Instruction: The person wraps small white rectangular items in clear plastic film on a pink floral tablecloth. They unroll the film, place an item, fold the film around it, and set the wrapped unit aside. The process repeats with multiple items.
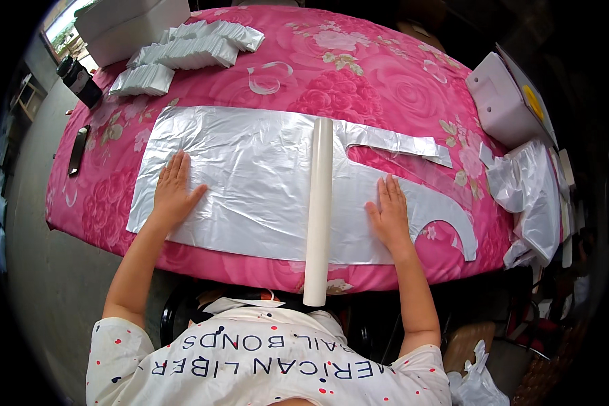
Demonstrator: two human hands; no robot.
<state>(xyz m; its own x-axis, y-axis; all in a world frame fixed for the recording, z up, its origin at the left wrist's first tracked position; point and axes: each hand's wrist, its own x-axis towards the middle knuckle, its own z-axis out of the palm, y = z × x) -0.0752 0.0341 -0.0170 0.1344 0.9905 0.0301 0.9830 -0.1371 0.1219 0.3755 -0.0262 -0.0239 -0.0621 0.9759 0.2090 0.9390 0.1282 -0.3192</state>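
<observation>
A silvery-white plastic sheet, shaped like an apron with strap-like ends at the right, point(250, 176) lies spread on the table in front of me. Flat on its left part rests my left hand point(175, 193), fingers stretched out. My right hand point(389, 211) lies flat on the right part, below the curved cut-out. Between the hands a pale tube or roller point(319, 210) lies across the sheet, its near end sticking out past the table's front edge. Neither hand touches it. Creases run over the sheet's left half.
Stacks of folded silvery packets point(196, 53) stand at the far left before a white box point(132, 27). A dark bottle point(79, 81) and a black phone-like object point(78, 151) lie near the left edge. At right are a white bin point(501, 95) and plastic bags point(528, 196) on the pink flowered tablecloth point(386, 81).
</observation>
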